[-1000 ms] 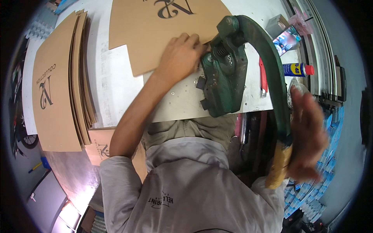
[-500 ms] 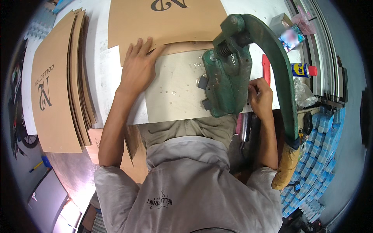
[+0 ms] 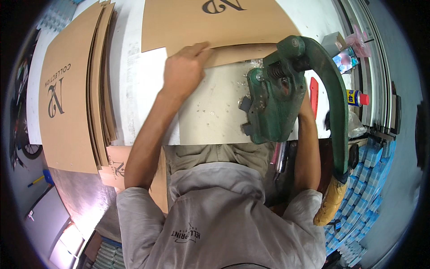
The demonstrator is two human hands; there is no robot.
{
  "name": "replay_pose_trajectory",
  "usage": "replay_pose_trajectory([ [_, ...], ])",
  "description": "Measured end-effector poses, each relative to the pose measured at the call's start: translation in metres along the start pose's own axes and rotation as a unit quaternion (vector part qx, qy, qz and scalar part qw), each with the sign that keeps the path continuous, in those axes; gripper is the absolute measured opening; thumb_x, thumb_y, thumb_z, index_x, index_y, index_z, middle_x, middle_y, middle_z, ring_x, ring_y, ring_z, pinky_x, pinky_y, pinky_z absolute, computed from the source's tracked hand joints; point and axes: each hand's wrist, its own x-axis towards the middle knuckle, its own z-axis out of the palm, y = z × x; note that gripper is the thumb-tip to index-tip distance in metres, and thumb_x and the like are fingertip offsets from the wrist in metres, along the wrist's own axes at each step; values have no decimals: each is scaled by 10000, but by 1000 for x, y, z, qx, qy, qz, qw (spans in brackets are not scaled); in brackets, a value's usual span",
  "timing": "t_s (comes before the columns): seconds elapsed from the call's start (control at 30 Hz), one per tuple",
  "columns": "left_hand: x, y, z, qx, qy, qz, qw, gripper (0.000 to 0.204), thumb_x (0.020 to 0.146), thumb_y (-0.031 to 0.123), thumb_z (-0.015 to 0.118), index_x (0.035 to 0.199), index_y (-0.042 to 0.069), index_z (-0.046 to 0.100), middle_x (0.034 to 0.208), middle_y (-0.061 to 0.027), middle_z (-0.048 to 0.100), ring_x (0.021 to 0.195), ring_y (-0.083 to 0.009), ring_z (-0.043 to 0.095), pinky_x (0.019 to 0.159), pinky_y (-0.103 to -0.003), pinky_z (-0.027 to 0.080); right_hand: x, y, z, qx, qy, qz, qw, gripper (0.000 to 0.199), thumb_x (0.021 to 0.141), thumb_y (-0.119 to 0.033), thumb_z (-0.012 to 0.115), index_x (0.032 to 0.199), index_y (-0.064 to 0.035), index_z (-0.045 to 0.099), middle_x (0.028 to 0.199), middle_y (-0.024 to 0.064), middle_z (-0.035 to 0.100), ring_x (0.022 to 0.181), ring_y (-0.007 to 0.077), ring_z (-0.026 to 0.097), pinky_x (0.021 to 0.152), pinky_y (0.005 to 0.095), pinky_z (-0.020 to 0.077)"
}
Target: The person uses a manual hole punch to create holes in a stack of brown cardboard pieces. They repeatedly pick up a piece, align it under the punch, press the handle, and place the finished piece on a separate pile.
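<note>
One head-worn fisheye looks straight down, close above the workbench (image 3: 148,85).

Cardboard stack (image 3: 74,89) left of press (image 3: 273,103)

Workshop: green lever press (image 3: 286,94), cardboard stacks (image 3: 76,89)

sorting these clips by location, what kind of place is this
Probably a small print-finishing or packaging workshop. A green cast-iron lever press is mounted on a pale workbench, a stack of printed brown card sheets lies to the left, and the left hand rests on another card sheet.
</note>
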Motion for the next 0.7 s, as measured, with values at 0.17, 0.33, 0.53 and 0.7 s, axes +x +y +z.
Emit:
replay_pose_trajectory([
  [0.17,20,53,15,-88,-11,16,996,395,793,-19,655,1147,121,764,1193,-83,743,1016,-290,725,870,-406,598,4,4,15,414,49,88,905,181,949,-47,670,1120,-4,712,1042,116,744,861,163,714,744,313,601],
  [0.33,14,82,13,-132,26,18,991,271,820,54,719,1085,57,772,1161,-130,733,1033,-311,697,946,-424,525,-10,-14,17,274,75,71,956,183,992,-50,626,1143,10,711,1045,143,761,826,197,745,731,338,634],
  [0.53,20,81,27,-195,-13,18,981,315,780,117,806,1078,29,760,1107,-104,731,1023,-299,671,932,-423,481,-11,2,-1,272,78,81,956,162,983,-65,639,1093,25,716,985,121,756,775,185,727,667,318,610],
  [0.7,22,92,16,-192,-40,25,980,334,756,120,826,1069,30,756,988,-99,705,940,-303,660,886,-417,480,-17,27,-20,151,62,114,980,208,1005,-155,631,1054,19,735,846,60,726,686,120,666,585,261,521],
])
